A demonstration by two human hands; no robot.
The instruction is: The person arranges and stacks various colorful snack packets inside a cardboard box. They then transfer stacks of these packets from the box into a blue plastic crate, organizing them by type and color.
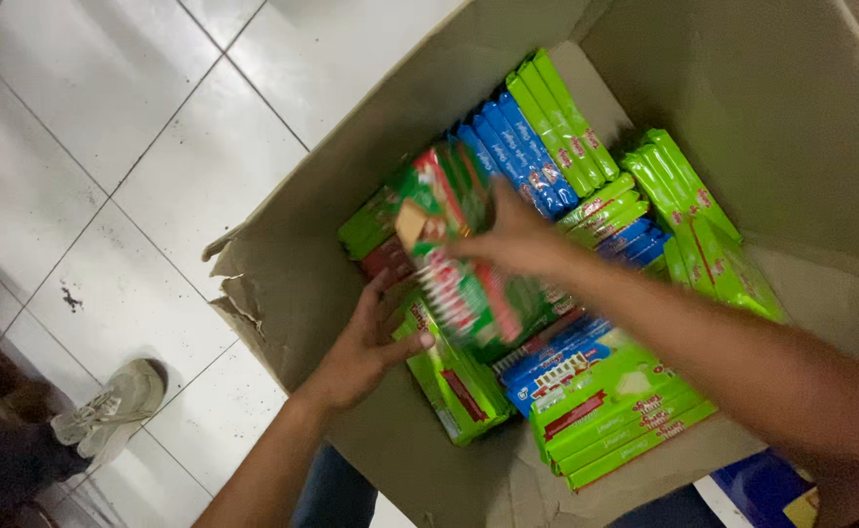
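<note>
While I lean over the open brown cardboard box point(302, 284) on the white tiled floor point(107, 147), both my hands are inside it, working on one bundle. My right hand point(513, 235) reaches in from the lower right, arm stretched across the box, fingers closed over the top of a green, red and white plastic-wrapped stack of wafer packets point(459, 264). The stack is tilted and raised slightly above the layer beneath, near the box's left wall; it is blurred, so I cannot tell how many packets it holds. My left hand point(366, 342) comes up from below, palm turned toward the stack, thumb pressed against its lower edge and fingers partly spread along the cardboard wall; it braces the stack and does not appear to clamp it. I judge the two-handed hold suits a bundle too long and slippery for one hand.

Around it, lime-green flat packets point(684, 196) stand on edge in rows at the far side, blue flat packets point(517, 156) lie between them, and further green and blue packets point(605, 401) are stacked flat at the near side. The box rim is torn at the left corner. A grey-white sneaker point(112, 406) rests on the floor at lower left, well apart from the box.
</note>
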